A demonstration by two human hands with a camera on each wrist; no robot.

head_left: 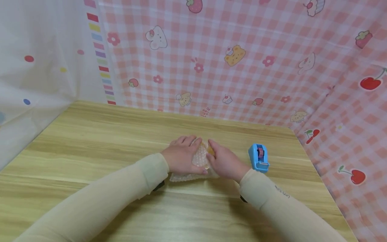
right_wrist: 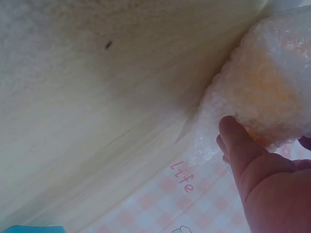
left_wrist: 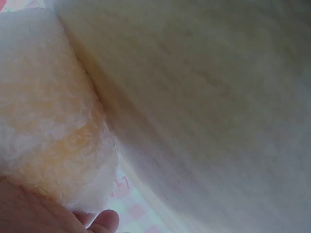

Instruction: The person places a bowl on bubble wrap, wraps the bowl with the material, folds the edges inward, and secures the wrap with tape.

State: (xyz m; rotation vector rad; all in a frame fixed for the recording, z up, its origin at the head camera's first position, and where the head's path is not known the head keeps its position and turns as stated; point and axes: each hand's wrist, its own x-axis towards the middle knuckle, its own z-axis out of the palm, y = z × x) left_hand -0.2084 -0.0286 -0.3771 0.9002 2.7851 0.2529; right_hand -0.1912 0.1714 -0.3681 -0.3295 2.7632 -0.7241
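Bubble-wrap package: a bundle of clear bubble wrap [head_left: 199,158] sits on the wood-grain surface [head_left: 193,215], between the two hands.
Left hand: the left hand [head_left: 181,155] is at the package's 9 o'clock, fingers wide and straight, resting on the wrap, thumb toward 4 o'clock.
Right hand: the right hand [head_left: 226,163] is at the package's 3 o'clock, fingers straight and laid against its side, pointing toward 11 o'clock.
Yellow-orange contents: something yellow-orange [right_wrist: 272,87] shows through the wrap; its shape is too blurred to name.
Hidden parts: both hands cover much of the package, and the left and right wrist views cut it off at their outer edges.
Under the cuffs: small dark pieces [head_left: 158,186] poke out, mostly hidden by the sleeves.
Tape dispenser: a blue dispenser [head_left: 255,158] with a pink roll [head_left: 260,153] stands at the package's 3 o'clock, beyond the right hand; no brand can be read on it.
Cloth lettering: "life" [head_left: 205,112] is printed in pink at 12 o'clock on the checked cloth [head_left: 181,60], legible in the right wrist view, partly blocked in the left.
Sleeve lettering: dark script [head_left: 282,192] on the right sleeve [head_left: 281,215], too small to read.
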